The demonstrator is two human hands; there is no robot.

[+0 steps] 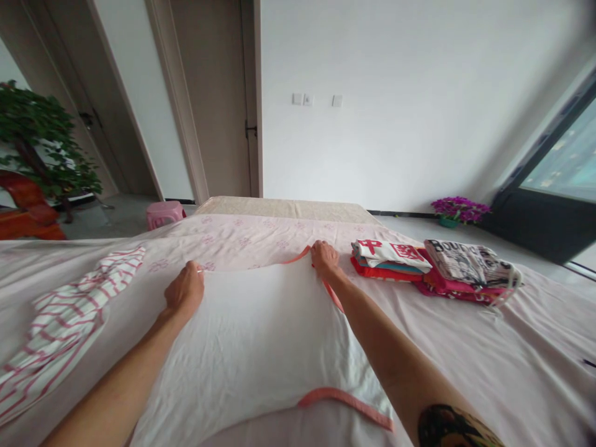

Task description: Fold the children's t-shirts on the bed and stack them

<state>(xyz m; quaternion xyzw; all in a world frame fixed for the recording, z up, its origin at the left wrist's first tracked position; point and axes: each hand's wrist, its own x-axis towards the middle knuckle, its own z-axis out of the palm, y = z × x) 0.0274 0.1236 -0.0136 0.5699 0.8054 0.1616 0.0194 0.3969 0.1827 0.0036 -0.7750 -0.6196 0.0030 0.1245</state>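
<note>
White garment (261,329) with coral trim (328,393)

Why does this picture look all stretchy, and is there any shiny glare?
In the head view, the far-left door leans sideways, probably from a wide lens; the head view's top-right corner is darker; also in the head view, light looks soft, with no strong glare on the white garment.

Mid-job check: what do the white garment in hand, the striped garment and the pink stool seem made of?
White garment: soft matte fabric, perhaps cotton knit; it drapes in fine wrinkles.
Striped garment: matte cloth too, bunched in loose folds; fibre unclear.
Pink stool: likely moulded plastic, smooth-looking and evenly coloured.
</note>
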